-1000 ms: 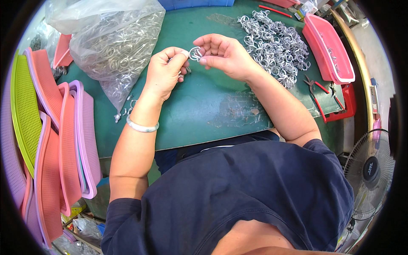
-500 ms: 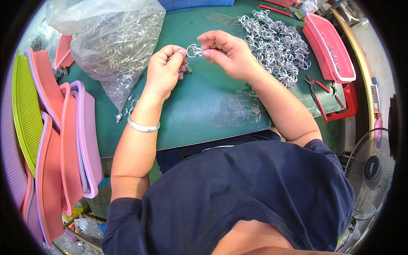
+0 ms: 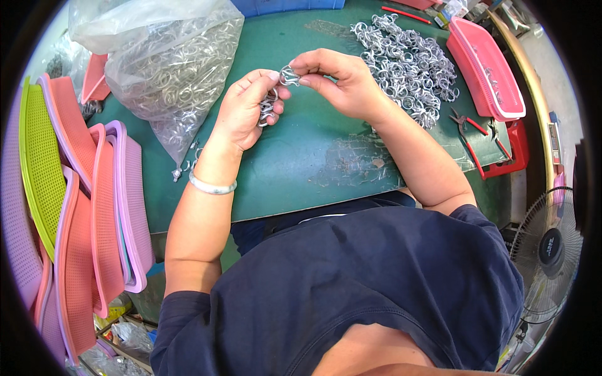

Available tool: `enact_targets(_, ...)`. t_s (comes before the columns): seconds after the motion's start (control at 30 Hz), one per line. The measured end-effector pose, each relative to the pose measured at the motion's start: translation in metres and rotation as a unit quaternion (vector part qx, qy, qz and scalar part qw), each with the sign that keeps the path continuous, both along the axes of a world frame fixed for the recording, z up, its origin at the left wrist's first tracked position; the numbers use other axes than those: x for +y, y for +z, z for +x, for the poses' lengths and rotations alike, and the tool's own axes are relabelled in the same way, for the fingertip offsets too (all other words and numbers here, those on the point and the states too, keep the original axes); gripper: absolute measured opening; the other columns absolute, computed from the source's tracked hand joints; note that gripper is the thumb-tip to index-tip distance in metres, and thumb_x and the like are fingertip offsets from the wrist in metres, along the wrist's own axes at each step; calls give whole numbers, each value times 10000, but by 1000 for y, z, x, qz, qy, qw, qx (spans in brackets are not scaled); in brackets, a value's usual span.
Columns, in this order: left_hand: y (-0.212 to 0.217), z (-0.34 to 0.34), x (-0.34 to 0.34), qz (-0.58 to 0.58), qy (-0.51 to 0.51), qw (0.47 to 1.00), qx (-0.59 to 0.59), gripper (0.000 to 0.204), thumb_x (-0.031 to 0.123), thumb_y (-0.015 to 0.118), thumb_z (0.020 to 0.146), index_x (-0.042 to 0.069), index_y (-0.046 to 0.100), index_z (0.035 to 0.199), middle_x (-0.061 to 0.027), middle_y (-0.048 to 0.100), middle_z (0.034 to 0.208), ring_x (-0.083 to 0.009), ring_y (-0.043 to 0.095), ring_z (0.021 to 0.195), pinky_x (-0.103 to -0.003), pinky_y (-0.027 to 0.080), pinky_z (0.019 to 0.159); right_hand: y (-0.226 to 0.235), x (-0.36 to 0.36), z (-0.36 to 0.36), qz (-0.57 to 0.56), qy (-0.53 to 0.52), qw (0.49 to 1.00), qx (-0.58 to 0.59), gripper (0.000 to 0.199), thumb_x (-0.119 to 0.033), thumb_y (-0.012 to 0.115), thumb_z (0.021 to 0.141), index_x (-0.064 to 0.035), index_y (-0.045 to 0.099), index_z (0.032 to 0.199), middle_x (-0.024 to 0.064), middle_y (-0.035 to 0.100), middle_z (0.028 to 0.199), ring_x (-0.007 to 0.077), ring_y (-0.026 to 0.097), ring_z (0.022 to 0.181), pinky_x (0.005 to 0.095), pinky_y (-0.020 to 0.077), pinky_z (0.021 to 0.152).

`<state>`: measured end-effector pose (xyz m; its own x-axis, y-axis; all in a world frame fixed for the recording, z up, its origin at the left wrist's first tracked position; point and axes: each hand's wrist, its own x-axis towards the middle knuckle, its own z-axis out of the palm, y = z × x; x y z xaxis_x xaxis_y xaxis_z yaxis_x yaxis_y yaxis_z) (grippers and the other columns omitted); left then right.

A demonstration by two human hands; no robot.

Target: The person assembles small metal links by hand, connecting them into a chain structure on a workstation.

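My left hand (image 3: 251,103) is closed round several silver metal rings (image 3: 268,108), some showing between its palm and curled fingers. Its thumb and index finger pinch one edge of a small linked cluster of metal rings (image 3: 289,76). From the other side, my right hand (image 3: 335,78) grips the same cluster between thumb and fingertips. Both hands are above the green table, almost meeting. To the right of my right hand spreads a pile of linked silver rings (image 3: 414,69). Left of my left hand, a clear plastic bag (image 3: 182,69) bulges with loose rings.
Red-handled pliers (image 3: 467,135) lie near the table's right edge, below a pink basket (image 3: 486,69) with a few rings inside. Stacked coloured plastic baskets (image 3: 78,213) crowd the left side. A fan (image 3: 549,247) stands at lower right. A blue bin (image 3: 285,6) borders the back.
My left hand has turned and opened slightly, so the rings in its palm show more. My right fingers have closed in on the ring cluster between the hands.
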<state>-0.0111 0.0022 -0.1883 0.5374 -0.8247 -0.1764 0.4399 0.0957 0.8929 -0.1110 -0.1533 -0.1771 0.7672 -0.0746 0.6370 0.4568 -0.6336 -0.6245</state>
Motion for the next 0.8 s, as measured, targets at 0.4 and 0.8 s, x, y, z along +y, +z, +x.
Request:
enact_targets(0.4, -2, 0, 0, -35, -18, 998, 49, 87, 114, 506, 859, 35, 526, 888, -65, 578, 809, -74, 498, 577, -153, 370, 409, -1, 1, -2, 327, 122, 929, 123, 200, 26, 538, 812, 27, 545, 1012, 81, 604, 865, 154, 609, 795, 248, 487, 686)
enact_targets(0.8, -8, -5, -2, -76, 70, 986, -129, 43, 57, 516, 843, 74, 518, 882, -43, 594, 802, -65, 507, 575, -178, 388, 449, -11, -7, 1, 451, 175, 846, 223, 181, -18, 552, 807, 19, 558, 984, 86, 592, 895, 148, 572, 794, 277, 478, 739)
